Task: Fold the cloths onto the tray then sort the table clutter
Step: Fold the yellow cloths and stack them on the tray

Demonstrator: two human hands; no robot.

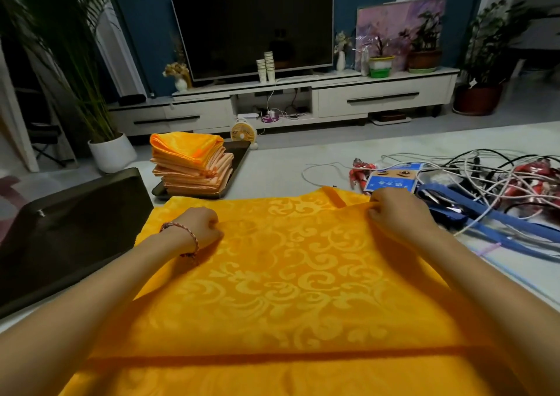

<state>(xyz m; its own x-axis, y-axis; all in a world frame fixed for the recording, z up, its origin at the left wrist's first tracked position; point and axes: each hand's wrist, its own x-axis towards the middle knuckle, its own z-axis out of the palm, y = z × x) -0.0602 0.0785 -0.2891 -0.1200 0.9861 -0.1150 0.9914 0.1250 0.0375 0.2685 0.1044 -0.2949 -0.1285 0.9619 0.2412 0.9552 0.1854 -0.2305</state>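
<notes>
A large yellow cloth point(285, 274) with a swirl pattern lies spread on the table in front of me. My left hand point(201, 226) rests on its far left part with fingers curled into the fabric. My right hand point(394, 210) pinches the cloth's far right edge, where a fold is raised. Beyond it a stack of folded orange cloths point(191, 162) sits on a dark tray point(239, 150).
A second dark tray point(69, 226) lies at the left. At the right is clutter: tangled white cables point(472, 165), a blue card pack point(391, 180), blue straps point(500, 220) and red toy figures point(533, 180). A small fan point(243, 132) stands behind the table.
</notes>
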